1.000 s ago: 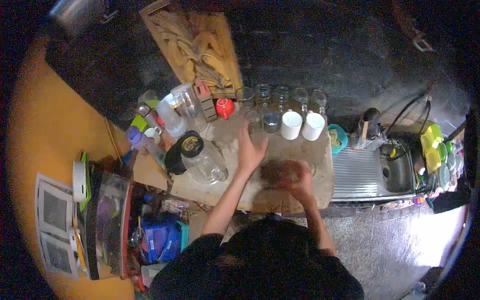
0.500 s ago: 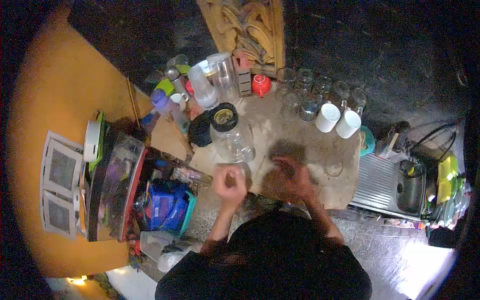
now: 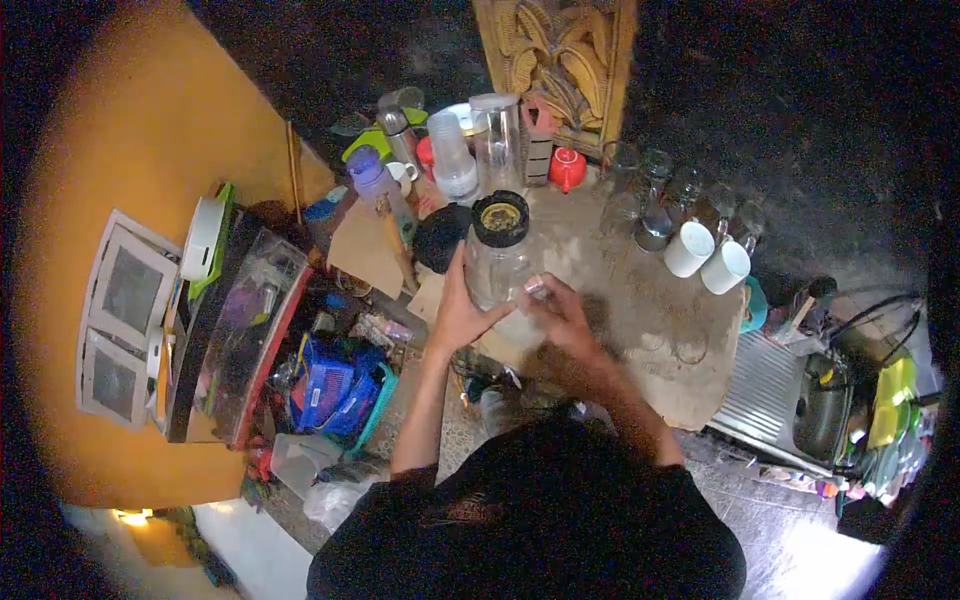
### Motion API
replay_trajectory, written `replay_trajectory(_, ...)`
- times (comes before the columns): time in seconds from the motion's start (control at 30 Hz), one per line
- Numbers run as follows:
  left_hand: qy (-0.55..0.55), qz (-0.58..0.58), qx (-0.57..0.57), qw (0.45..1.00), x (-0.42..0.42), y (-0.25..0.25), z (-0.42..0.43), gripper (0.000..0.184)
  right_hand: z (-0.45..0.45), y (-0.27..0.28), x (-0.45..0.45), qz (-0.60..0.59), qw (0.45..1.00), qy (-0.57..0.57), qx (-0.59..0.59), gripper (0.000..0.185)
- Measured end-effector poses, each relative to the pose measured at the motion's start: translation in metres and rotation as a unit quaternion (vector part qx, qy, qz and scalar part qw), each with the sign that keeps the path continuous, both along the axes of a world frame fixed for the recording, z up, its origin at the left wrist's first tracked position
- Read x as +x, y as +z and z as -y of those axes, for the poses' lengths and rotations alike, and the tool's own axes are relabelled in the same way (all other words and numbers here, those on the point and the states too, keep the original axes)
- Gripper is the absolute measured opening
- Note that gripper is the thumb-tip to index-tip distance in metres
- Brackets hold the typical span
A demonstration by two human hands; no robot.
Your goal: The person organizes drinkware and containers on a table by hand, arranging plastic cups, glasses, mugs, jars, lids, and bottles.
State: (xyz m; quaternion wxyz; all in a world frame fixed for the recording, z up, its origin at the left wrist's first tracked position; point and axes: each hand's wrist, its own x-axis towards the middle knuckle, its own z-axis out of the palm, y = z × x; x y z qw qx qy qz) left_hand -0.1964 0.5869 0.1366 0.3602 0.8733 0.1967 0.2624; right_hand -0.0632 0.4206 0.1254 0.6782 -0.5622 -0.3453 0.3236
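Note:
A clear jar (image 3: 497, 275) with a black screw top (image 3: 500, 219), yellowish-brown in its middle, stands on the table in front of me. My left hand (image 3: 464, 312) cups the jar's left side, fingers along the wall and thumb across the near side. Close to the jar's lower right is my right hand (image 3: 562, 318), its fingers curled and pinched around something small and pale that I cannot make out. Whether the right hand touches the jar is unclear. A dark round object (image 3: 441, 240) lies just left of the jar.
Behind the jar stand a purple-capped bottle (image 3: 372, 175), stacked plastic cups (image 3: 452, 160), a tall clear container (image 3: 497, 140) and a small red pot (image 3: 568, 169). White mugs (image 3: 690, 249) and several glasses are at the right of the cardboard-covered table (image 3: 640, 345). A metal sink (image 3: 765, 385) lies farther right.
My left hand has moved from a curled position below the jar up to its side and now cups it. My right hand has come in toward the jar. The whole view has shifted slightly.

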Motion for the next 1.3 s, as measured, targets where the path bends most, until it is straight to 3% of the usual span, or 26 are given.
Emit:
replay_trajectory(0.07,-0.031,0.031,-0.023,0.999,0.007,-0.001,0.006,0.128,0.000,0.015,-0.004,0.147,0.988,-0.015,-0.048,0.013)
replay_trajectory(0.13,-0.007,0.085,-0.101,0.991,0.015,-0.001,0.013,0.129,-0.013,-0.016,-0.002,0.102,0.994,-0.018,-0.036,0.012)
replay_trajectory(0.17,0.026,0.038,0.072,0.996,0.017,-0.017,0.004,0.129,-0.016,-0.028,0.000,0.062,0.998,-0.008,-0.019,0.011)
replay_trajectory(0.2,0.012,0.024,0.062,0.998,0.016,-0.016,0.002,0.128,-0.015,-0.024,-0.004,0.068,0.997,-0.024,0.003,0.011)
replay_trajectory(0.23,-0.001,0.042,-0.112,0.993,0.018,0.005,0.019,0.127,-0.009,-0.018,-0.006,0.074,0.996,-0.043,0.023,0.012)
replay_trajectory(0.27,-0.010,0.054,-0.117,0.992,0.022,-0.006,0.019,0.122,0.004,-0.013,-0.005,0.075,0.994,-0.078,0.011,0.012)
replay_trajectory(0.33,0.031,0.023,-0.115,0.993,0.026,-0.004,0.042,0.119,0.029,0.003,-0.006,0.013,0.999,-0.013,0.043,0.014)
replay_trajectory(0.47,-0.016,0.084,-0.131,0.988,0.045,-0.005,0.106,0.116,0.113,0.036,-0.013,0.149,0.985,-0.085,0.031,0.016)
replay_trajectory(0.53,-0.060,0.059,-0.404,0.911,0.066,-0.002,0.132,0.117,0.154,0.045,-0.021,0.088,0.981,-0.159,-0.066,0.016)
replay_trajectory(0.6,-0.109,0.024,-0.228,0.967,0.100,-0.049,0.131,0.116,0.173,0.024,-0.017,0.086,0.975,-0.202,-0.027,0.016)
replay_trajectory(0.63,-0.112,0.024,-0.228,0.967,0.112,-0.025,0.146,0.116,0.183,0.020,-0.014,0.084,0.966,-0.246,0.011,0.015)
replay_trajectory(0.7,-0.268,0.038,-0.237,0.933,0.130,0.017,0.178,0.117,0.209,0.018,-0.011,0.125,0.944,-0.299,-0.060,0.016)
replay_trajectory(0.73,-0.274,0.039,-0.237,0.931,0.143,-0.002,0.179,0.117,0.213,0.031,-0.010,0.162,0.914,-0.348,-0.130,0.018)
replay_trajectory(0.8,-0.397,0.107,-0.233,0.882,0.175,-0.053,0.182,0.126,0.217,0.044,-0.004,0.170,0.886,-0.411,-0.128,0.023)
replay_trajectory(0.83,-0.378,0.028,-0.147,0.914,0.183,-0.004,0.202,0.135,0.222,0.039,0.003,0.183,0.868,-0.447,-0.114,0.023)
replay_trajectory(1.0,-0.436,0.069,-0.130,0.888,0.230,-0.014,0.230,0.142,0.246,0.029,0.023,0.161,0.838,-0.501,-0.148,0.024)
replay_trajectory(1.1,-0.437,0.037,-0.099,0.893,0.235,-0.013,0.227,0.142,0.247,0.018,0.030,0.128,0.862,-0.483,-0.084,0.024)
replay_trajectory(1.17,-0.426,-0.010,-0.134,0.895,0.235,-0.012,0.223,0.141,0.240,0.014,0.033,0.041,0.878,-0.475,-0.037,0.025)
replay_trajectory(1.3,-0.430,-0.009,-0.238,0.871,0.223,0.001,0.216,0.141,0.228,0.003,0.039,0.065,0.885,-0.460,0.020,0.024)
